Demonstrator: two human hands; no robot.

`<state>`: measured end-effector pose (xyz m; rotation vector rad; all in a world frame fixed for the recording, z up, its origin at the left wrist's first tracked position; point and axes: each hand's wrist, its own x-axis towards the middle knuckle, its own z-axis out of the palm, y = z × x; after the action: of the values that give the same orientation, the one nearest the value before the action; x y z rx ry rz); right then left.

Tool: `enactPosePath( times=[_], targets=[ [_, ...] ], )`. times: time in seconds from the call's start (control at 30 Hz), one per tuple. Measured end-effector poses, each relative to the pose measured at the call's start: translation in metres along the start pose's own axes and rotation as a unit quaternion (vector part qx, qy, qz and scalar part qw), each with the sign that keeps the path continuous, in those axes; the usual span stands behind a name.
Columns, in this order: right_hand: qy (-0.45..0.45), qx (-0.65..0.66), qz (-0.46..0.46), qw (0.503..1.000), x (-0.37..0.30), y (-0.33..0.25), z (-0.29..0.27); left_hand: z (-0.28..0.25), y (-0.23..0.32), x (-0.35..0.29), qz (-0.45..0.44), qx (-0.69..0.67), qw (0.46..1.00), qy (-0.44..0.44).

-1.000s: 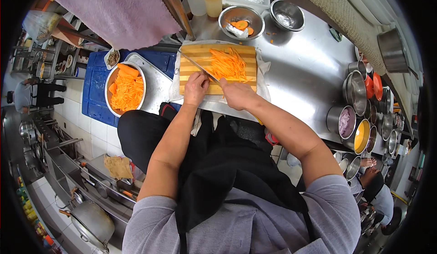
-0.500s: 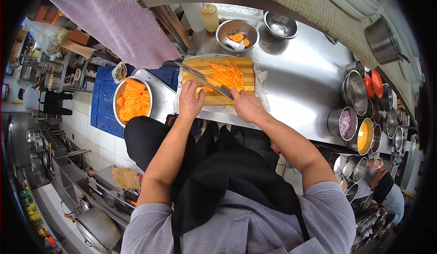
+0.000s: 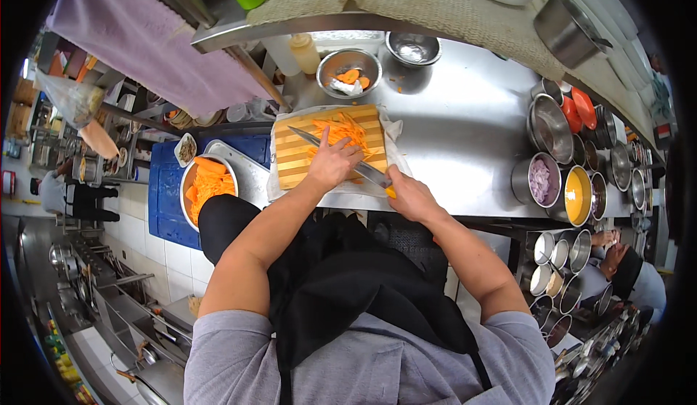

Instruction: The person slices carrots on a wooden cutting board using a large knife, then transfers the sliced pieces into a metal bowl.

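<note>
A striped wooden cutting board point(image 3: 292, 159) lies on a white cloth point(image 3: 394, 130), with a heap of shredded carrot point(image 3: 350, 129) on it. My right hand point(image 3: 412, 197) is closed around the yellow handle of a knife point(image 3: 375, 175), whose long blade slants across the board toward the far left. My left hand point(image 3: 335, 161) reaches over the blade to the near side of the heap, fingers apart; its fingertips are at the strips, and whether they touch the blade I cannot tell. A round bowl point(image 3: 183, 196) at the left holds shredded carrot and larger carrot pieces.
Behind the board stand a metal bowl point(image 3: 324, 62) with carrot pieces, another metal bowl point(image 3: 414, 50) and a squeeze bottle point(image 3: 305, 53). Pots with chopped onion point(image 3: 539, 181) and yellow liquid point(image 3: 577, 196) crowd the right. A shelf edge point(image 3: 290, 27) overhangs the back. Other people are at both sides.
My left hand has moved right, from the board's near left edge to the carrot heap. The knife and right hand have drawn back toward the board's near right corner. The view has shifted.
</note>
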<state>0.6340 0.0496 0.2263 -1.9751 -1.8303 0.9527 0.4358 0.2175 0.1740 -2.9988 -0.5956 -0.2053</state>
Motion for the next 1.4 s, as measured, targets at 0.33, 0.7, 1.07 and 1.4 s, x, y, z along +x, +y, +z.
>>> enactPosePath(
  times=[0.33, 0.7, 1.07, 1.4],
  targets=[
    [-0.022, 0.003, 0.088, 0.996, -0.123, 0.058, -0.037, 0.003, -0.054, -0.018, -0.002, -0.009, 0.999, -0.032],
    [0.160, 0.261, 0.208, 0.929, -0.176, 0.102, 0.036, -0.012, 0.019, 0.050, -0.067, -0.040, 0.988, -0.135],
    [0.142, 0.286, 0.192, 0.928, -0.146, 0.105, 0.055, 0.041, -0.016, 0.079, -0.135, -0.107, 0.984, -0.047],
    [0.043, 0.238, 0.119, 0.963, -0.084, 0.079, 0.017, 0.031, -0.028, 0.028, -0.136, -0.067, 0.988, 0.027]
  ],
)
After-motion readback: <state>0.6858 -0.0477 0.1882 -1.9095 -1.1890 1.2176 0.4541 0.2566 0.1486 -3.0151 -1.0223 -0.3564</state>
